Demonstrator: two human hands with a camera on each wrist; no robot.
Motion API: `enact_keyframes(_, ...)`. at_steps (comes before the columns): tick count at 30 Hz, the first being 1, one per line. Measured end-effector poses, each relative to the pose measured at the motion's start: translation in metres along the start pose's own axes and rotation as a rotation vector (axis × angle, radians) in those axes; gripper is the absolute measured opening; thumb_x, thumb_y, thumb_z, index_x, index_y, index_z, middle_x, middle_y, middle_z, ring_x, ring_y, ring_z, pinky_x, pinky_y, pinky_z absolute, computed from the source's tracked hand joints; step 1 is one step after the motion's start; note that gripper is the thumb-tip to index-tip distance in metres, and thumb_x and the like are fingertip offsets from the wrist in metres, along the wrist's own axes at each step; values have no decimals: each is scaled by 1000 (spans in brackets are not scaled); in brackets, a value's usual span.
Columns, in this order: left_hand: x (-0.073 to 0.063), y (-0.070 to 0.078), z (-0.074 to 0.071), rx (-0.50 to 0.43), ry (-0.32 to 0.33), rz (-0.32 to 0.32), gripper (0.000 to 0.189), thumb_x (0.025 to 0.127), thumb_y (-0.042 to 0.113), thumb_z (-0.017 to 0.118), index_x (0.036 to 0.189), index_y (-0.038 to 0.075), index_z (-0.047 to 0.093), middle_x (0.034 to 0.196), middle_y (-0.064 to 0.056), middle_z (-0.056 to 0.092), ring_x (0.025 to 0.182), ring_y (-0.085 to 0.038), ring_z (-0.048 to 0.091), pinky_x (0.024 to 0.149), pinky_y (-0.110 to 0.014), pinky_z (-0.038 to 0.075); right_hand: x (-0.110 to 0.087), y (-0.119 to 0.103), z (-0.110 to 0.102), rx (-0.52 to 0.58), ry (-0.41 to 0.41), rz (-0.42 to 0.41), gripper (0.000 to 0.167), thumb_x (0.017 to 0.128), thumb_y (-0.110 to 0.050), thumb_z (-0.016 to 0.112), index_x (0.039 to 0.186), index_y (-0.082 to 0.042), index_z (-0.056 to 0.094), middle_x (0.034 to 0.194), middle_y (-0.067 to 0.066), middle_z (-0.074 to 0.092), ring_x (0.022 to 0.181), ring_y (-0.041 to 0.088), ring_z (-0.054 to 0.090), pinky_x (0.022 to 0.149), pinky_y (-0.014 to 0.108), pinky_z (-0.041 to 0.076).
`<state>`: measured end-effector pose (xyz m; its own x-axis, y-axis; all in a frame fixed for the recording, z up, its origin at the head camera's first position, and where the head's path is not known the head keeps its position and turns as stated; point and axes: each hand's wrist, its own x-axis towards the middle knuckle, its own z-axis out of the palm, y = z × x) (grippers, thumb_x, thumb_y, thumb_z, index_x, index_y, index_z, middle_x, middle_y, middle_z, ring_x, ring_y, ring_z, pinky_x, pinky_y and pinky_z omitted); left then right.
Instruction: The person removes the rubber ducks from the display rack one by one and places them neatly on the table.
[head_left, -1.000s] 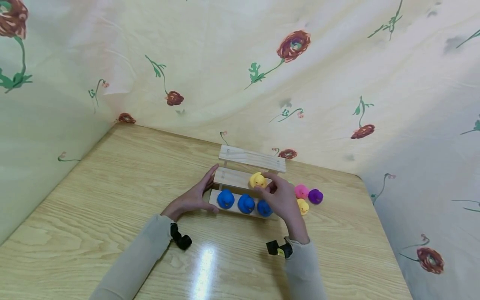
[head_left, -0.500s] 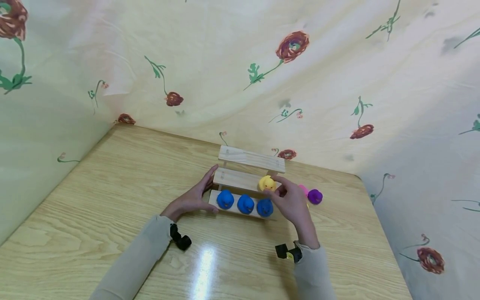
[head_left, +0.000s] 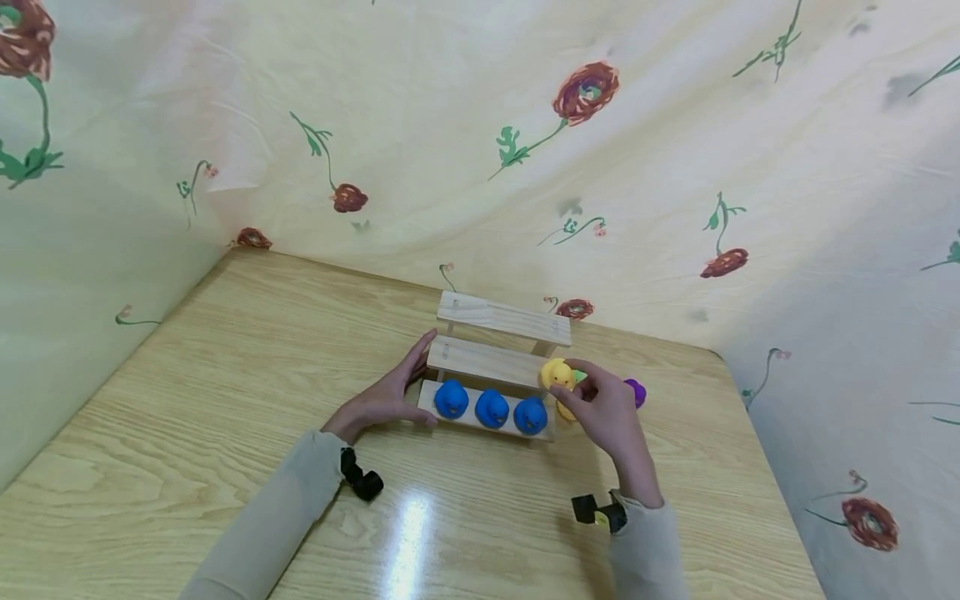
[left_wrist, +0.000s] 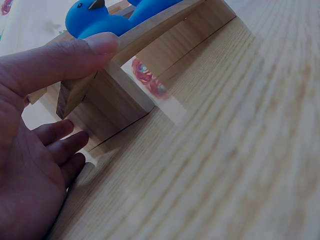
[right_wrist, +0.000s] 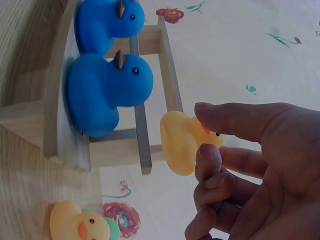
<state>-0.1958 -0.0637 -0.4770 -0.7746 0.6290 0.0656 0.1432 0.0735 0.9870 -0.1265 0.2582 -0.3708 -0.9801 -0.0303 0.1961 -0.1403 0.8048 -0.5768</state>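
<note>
A three-step wooden rack (head_left: 487, 363) stands on the table, with three blue rubber ducks (head_left: 492, 408) in a row on its lowest step. My left hand (head_left: 385, 397) is at the rack's left end, its thumb along the lowest step and its fingers by the side panel. In the left wrist view the thumb (left_wrist: 75, 55) rests at the step's corner below a blue duck. Between thumb and fingertips, my right hand (head_left: 606, 410) pinches a yellow rubber duck (head_left: 557, 373) at the right end of the middle step. In the right wrist view this duck (right_wrist: 177, 142) overlaps the rack's edge.
Right of the rack, partly hidden by my right hand, are another yellow duck (right_wrist: 75, 224), a green one (right_wrist: 114, 230) and a purple one (head_left: 637, 392). A flowered cloth (head_left: 420, 150) hangs behind and beside the wooden table (head_left: 315, 317).
My right hand has carried the yellow duck rightward along the middle step to its right end. The pink duck has gone out of sight behind that hand. My left hand has stayed put.
</note>
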Motion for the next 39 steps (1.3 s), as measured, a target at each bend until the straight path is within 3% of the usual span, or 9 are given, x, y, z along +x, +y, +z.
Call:
enact_keyframes(9, 0, -2, -1, -4, 6, -13, 130, 73, 17, 90, 159, 44, -2, 171, 1, -7, 159, -34, 2, 129, -55, 10, -5, 14, -12, -21, -11, 45, 43, 91, -21, 75, 128, 0, 65, 75, 10, 64, 62, 10, 49, 51, 20, 41)
enact_keyframes(18, 0, -5, -1, 2, 4, -3, 130, 74, 18, 90, 160, 41, -4, 171, 1, -7, 159, -34, 2, 129, -55, 9, -12, 27, -24, -68, -25, 116, 46, 92, -25, 73, 131, -2, 64, 80, 10, 62, 68, 15, 49, 53, 20, 40)
enact_keyframes(29, 1, -3, -1, 7, 2, -5, 130, 74, 17, 90, 161, 39, -4, 171, 2, -8, 159, -33, 2, 129, -54, 10, -20, 48, -39, -106, -1, 118, 44, 92, -24, 73, 128, 1, 65, 76, 9, 62, 63, 9, 47, 51, 20, 38)
enact_keyframes(39, 0, 0, -1, -2, 6, -15, 130, 74, 13, 89, 160, 41, -4, 171, 4, -9, 159, -32, 2, 130, -54, 10, -24, 64, -53, -132, -42, 219, 51, 95, -31, 70, 135, -2, 60, 76, 10, 63, 61, 10, 47, 50, 23, 38)
